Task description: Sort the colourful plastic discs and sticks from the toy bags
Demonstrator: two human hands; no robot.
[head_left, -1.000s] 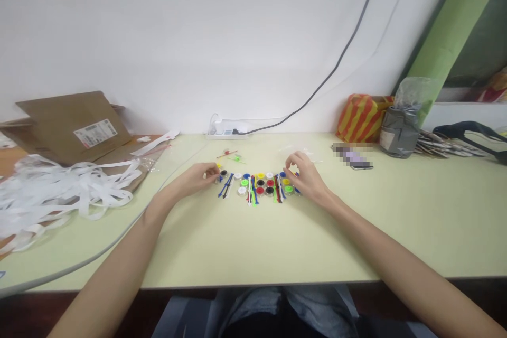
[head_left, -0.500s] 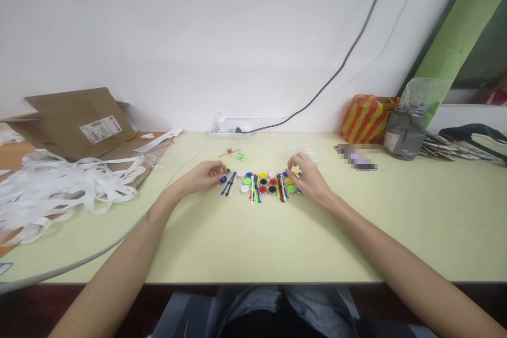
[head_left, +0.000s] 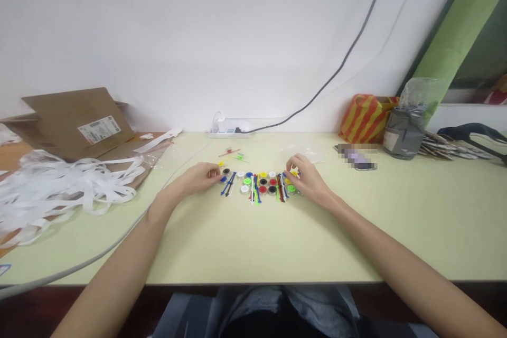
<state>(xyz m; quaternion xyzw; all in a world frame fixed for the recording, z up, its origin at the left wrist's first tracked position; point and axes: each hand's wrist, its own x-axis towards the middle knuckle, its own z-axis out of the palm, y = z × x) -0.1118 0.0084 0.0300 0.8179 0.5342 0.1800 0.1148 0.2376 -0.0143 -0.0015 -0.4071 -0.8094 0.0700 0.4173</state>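
Small round clear-sided discs with coloured tops (head_left: pixel 263 189) stand in short rows on the table, with bundles of thin plastic arrow pointers (head_left: pixel 253 190) between them. My left hand (head_left: pixel 203 177) is at the left end, its fingers curled beside a blue-topped disc (head_left: pixel 223 179) and a black-topped disc (head_left: pixel 226 171); what its fingertips hold is hidden. Behind them lies a yellow-topped disc (head_left: pixel 221 164). At the right end my right hand (head_left: pixel 304 175) has thumb and fingers bent together over blue and yellow discs, near a green-topped disc (head_left: pixel 291 189). Its fingertips hide whatever they grip.
Loose pointers (head_left: pixel 236 155) and a clear plastic bag (head_left: pixel 303 153) lie behind the discs. A power strip (head_left: pixel 229 134) stands by the wall. White strapping (head_left: pixel 95 179) and a cardboard box (head_left: pixel 79 121) are left; a grey cable (head_left: pixel 119 240) crosses there. A phone (head_left: pixel 358 158) lies right.
My left hand has shifted slightly left, uncovering the black-topped disc and the yellow-topped disc behind it. My right hand has moved slightly, and a yellow top shows by its fingers.
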